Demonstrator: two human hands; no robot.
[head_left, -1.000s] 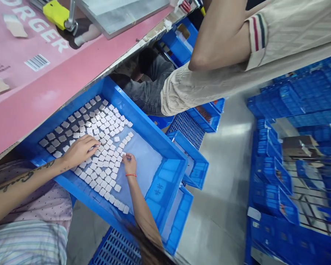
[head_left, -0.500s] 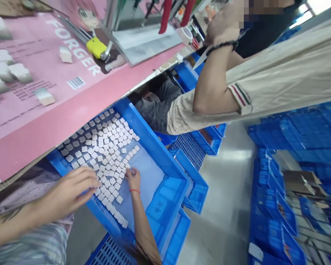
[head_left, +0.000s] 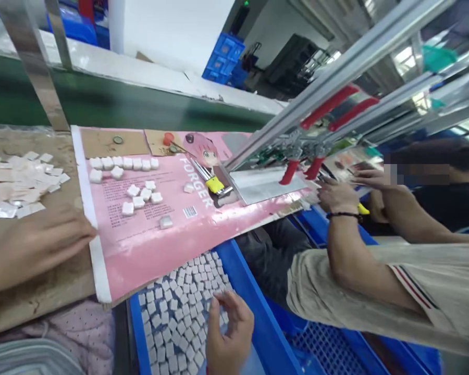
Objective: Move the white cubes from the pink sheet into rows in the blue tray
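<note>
My left hand [head_left: 39, 247] is over the brown board at the left, its fingertips pressed together by the white edge of the pink printed sheet [head_left: 136, 260]. Whatever those fingers hold, if anything, is hidden. My right hand [head_left: 232, 333] hovers over the blue tray [head_left: 268, 323], thumb and index finger curled to a near pinch; a piece between them cannot be made out. Small white square pieces [head_left: 187, 312] with notched edges cover much of the tray floor. Several thicker white blocks [head_left: 140, 199] lie on the pink sheet, some of them in a row.
Thin pale flakes [head_left: 19, 179] are heaped at the left. A yellow-handled cutter [head_left: 214, 185] lies beside a metal stand with red handles [head_left: 289, 172]. At the right, a co-worker in a beige top [head_left: 375, 291] works with both hands. A perforated blue crate [head_left: 320, 346] stands below.
The view has swung up and to the left. My left hand has gone from the tray to the board; my right hand has lifted from among the pieces toward the tray's upper part.
</note>
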